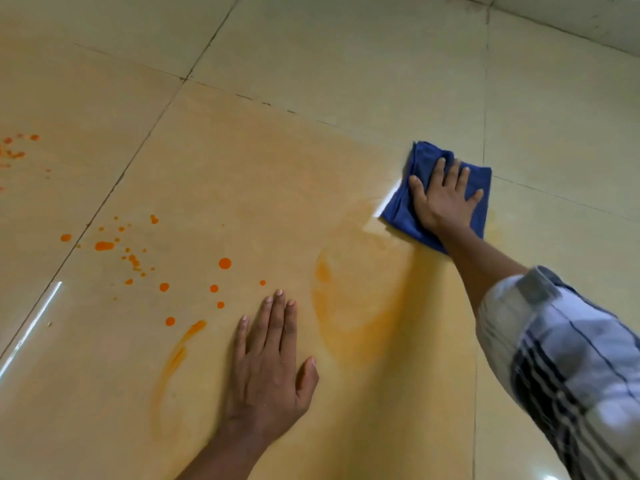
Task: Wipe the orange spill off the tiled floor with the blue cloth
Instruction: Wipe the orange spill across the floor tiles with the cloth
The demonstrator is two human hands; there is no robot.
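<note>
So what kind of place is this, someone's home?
Likely an indoor room, perhaps a home; I cannot tell which. Large glossy cream floor tiles with dark grout lines meet a pale wall base.

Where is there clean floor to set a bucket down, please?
Clean tiles lie beyond the cloth, toward the wall, and right of the right hand. Drops crowd the floor ahead and left of the left hand; smears lie between the hands.

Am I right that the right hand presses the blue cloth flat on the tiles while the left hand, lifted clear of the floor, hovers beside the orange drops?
Not quite: in the head view the left hand is not lifted; it rests flat on the tiled floor, fingers straight, beside the orange drops. The rest holds: the right hand presses the blue cloth flat on the tiles.
</note>
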